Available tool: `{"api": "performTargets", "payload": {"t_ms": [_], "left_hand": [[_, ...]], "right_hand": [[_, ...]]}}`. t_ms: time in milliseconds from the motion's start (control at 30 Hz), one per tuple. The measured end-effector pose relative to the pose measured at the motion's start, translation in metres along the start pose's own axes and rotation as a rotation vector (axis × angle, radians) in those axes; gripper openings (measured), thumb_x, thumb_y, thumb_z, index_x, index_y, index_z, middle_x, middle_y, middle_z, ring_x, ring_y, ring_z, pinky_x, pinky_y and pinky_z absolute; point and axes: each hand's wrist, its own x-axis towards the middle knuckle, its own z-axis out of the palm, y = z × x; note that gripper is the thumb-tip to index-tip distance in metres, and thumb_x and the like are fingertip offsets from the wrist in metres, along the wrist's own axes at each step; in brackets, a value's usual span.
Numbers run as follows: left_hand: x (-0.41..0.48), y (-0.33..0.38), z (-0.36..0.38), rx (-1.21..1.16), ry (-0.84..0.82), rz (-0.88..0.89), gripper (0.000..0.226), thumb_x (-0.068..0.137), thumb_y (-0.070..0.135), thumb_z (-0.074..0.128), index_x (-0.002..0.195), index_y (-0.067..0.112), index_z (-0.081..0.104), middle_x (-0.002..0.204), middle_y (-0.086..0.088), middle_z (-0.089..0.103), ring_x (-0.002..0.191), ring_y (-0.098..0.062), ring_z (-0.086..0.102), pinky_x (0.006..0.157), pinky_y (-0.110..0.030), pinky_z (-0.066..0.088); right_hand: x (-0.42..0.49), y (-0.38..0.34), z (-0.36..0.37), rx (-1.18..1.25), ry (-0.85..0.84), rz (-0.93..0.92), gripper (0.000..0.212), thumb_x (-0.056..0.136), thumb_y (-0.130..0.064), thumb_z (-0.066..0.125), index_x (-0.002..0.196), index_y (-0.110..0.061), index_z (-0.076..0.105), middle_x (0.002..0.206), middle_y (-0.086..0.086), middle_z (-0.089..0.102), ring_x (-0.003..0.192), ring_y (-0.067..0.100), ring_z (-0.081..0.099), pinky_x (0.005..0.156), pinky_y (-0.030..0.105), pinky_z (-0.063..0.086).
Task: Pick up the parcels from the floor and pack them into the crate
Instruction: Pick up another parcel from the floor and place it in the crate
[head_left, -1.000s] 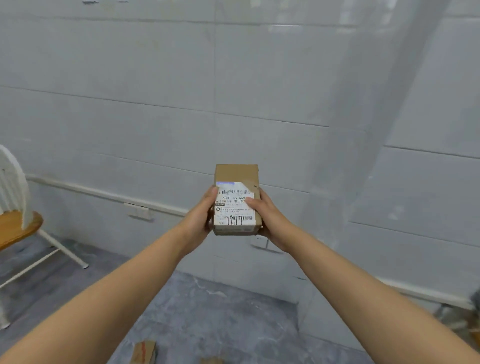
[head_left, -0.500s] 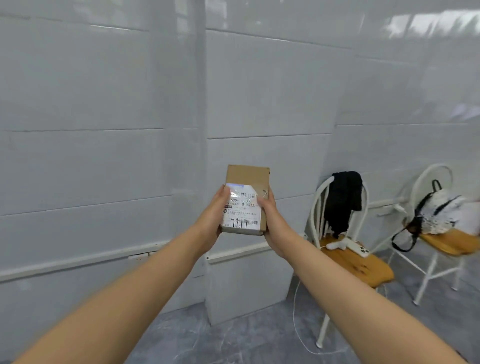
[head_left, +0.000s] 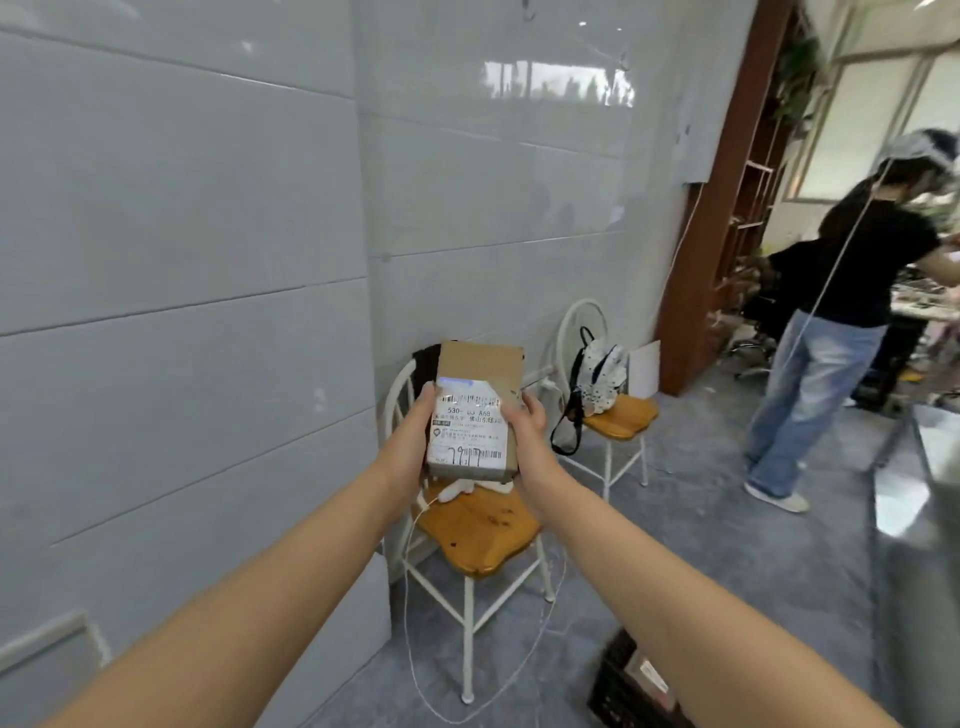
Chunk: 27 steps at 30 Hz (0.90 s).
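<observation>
Pale glossy wall panels (head_left: 182, 260) fill the left half of the view, and a grey marbled floor (head_left: 701, 545) runs off to the right. Out in front, at arm's length and well above the floor, a brown cardboard parcel (head_left: 480, 364) is held between both hands. The left hand (head_left: 410, 452) grips its left side with the thumb along the edge, and the right hand (head_left: 530, 441) grips its right side with the thumb over the top face. The fingers underneath are hidden by the box. A white shipping label (head_left: 467, 431) covers most of the top (only a few digits are legible).

Behind the parcel stands a white chair (head_left: 478, 525) with a wooden seat, its back mostly hidden by the box. A thin white cable (head_left: 405, 613) hangs from the seat to the floor. A second chair (head_left: 626, 415) beyond it carries a spotted backpack (head_left: 597, 369).

The dark crate (head_left: 613, 680) sits on the floor near the first chair's front leg. It is cut off by the lower edge of the view and partly covered by the right forearm. Something boxy lies inside, hard to make out. Another person (head_left: 852, 270) stands at the right.
</observation>
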Motion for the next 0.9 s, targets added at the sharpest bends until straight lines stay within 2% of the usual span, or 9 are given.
{"api": "performTargets", "payload": {"t_ms": [100,200,300,367,433,533,633,733,900], "left_hand": [[0.025,-0.013,0.046,-0.013,-0.090,-0.045,0.048,0.096,0.056,0.031,0.116,0.026,0.063,0.113,-0.006,0.071,0.104,-0.023,0.067,0.098,-0.043,0.047],[0.049,-0.021,0.086,-0.014,-0.174,-0.076,0.048,0.096,0.056,0.033,0.115,0.025,0.064,0.110,-0.005,0.072,0.105,-0.023,0.067,0.104,-0.047,0.044],[0.071,-0.026,0.121,0.005,-0.259,-0.071,0.045,0.098,0.051,0.031,0.116,0.024,0.062,0.106,-0.001,0.073,0.101,-0.020,0.068,0.099,-0.044,0.047],[0.090,-0.030,0.141,0.018,-0.302,-0.066,0.043,0.099,0.047,0.033,0.122,0.021,0.058,0.103,0.000,0.072,0.096,-0.018,0.068,0.088,-0.038,0.052],[0.108,-0.032,0.161,0.033,-0.372,-0.064,0.043,0.099,0.046,0.034,0.125,0.019,0.056,0.108,-0.003,0.071,0.095,-0.018,0.068,0.079,-0.033,0.052],[0.137,-0.038,0.188,0.019,-0.480,-0.096,0.046,0.098,0.048,0.035,0.125,0.018,0.057,0.113,-0.006,0.070,0.096,-0.016,0.069,0.077,-0.029,0.054],[0.167,-0.040,0.208,0.003,-0.568,-0.113,0.043,0.099,0.045,0.033,0.120,0.017,0.060,0.099,0.001,0.073,0.083,-0.009,0.072,0.065,-0.023,0.056],[0.199,-0.038,0.225,-0.020,-0.625,-0.128,0.046,0.099,0.045,0.033,0.127,0.017,0.056,0.108,-0.002,0.071,0.094,-0.013,0.070,0.078,-0.032,0.055],[0.244,-0.048,0.240,-0.046,-0.706,-0.168,0.045,0.099,0.045,0.035,0.132,0.019,0.052,0.121,-0.004,0.067,0.107,-0.018,0.065,0.092,-0.041,0.051]], "right_hand": [[0.014,-0.015,-0.049,0.036,0.145,-0.003,0.048,0.098,-0.015,0.044,0.142,-0.017,0.024,0.114,0.015,0.056,0.076,0.019,0.058,0.067,0.034,0.049],[0.025,-0.028,-0.092,0.062,0.275,-0.018,0.041,0.096,-0.015,0.047,0.133,-0.015,0.030,0.106,0.012,0.054,0.075,0.019,0.058,0.067,0.033,0.048],[0.031,-0.036,-0.124,0.072,0.383,-0.043,0.028,0.095,-0.015,0.047,0.118,-0.018,0.031,0.111,0.012,0.052,0.077,0.016,0.055,0.065,0.030,0.045],[0.035,-0.040,-0.142,0.071,0.429,-0.079,0.023,0.096,-0.015,0.045,0.116,-0.017,0.032,0.118,0.014,0.052,0.085,0.018,0.055,0.067,0.030,0.044],[0.039,-0.045,-0.158,0.057,0.477,-0.121,0.027,0.097,-0.016,0.043,0.121,-0.015,0.033,0.126,0.016,0.052,0.095,0.022,0.055,0.069,0.028,0.044],[0.053,-0.053,-0.185,0.014,0.537,-0.126,0.037,0.098,-0.020,0.042,0.133,-0.014,0.032,0.132,0.016,0.051,0.105,0.024,0.054,0.071,0.028,0.044],[0.064,-0.066,-0.202,-0.004,0.580,-0.122,0.033,0.097,-0.027,0.042,0.129,-0.020,0.036,0.119,0.009,0.058,0.096,0.019,0.056,0.066,0.027,0.043],[0.083,-0.075,-0.215,-0.036,0.621,-0.152,0.028,0.096,-0.032,0.043,0.123,-0.024,0.041,0.105,-0.001,0.060,0.086,0.010,0.058,0.064,0.026,0.045],[0.116,-0.078,-0.221,-0.108,0.661,-0.164,0.075,0.064,-0.064,0.055,0.130,-0.029,0.050,0.121,0.001,0.065,0.109,0.019,0.064,0.070,0.031,0.051]]}}
